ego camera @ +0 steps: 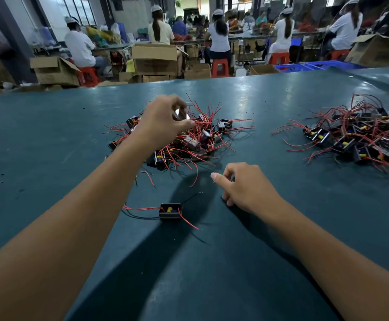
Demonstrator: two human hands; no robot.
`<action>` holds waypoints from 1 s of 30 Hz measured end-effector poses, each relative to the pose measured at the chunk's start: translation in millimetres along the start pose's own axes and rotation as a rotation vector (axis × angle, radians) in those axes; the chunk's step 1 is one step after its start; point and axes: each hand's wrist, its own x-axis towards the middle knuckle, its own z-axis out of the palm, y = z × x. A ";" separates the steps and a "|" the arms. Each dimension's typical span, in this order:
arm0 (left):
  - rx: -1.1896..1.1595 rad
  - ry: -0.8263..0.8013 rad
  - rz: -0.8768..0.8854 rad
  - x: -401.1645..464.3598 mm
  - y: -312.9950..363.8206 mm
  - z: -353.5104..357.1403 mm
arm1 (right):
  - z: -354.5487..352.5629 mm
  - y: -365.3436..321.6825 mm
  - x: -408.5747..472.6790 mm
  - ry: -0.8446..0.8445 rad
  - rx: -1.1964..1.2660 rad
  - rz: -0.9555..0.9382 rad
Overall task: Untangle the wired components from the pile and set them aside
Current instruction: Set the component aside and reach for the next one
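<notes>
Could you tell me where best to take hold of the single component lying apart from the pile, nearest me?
Probably grip the lone component by its black box body, from above, across its near and far walls: red wires leave its left and right sides, so pulling those risks strain.

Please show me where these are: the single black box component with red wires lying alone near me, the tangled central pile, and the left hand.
Single black box component with red wires [170,211], head view, on its open top.
Tangled central pile [202,137], head view, on its red wires.
Left hand [163,121], head view, on its back.
</notes>
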 end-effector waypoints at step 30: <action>-0.633 -0.168 0.005 -102.5 -3.3 37.5 | -1.6 -23.2 -13.6 -0.257 0.910 0.084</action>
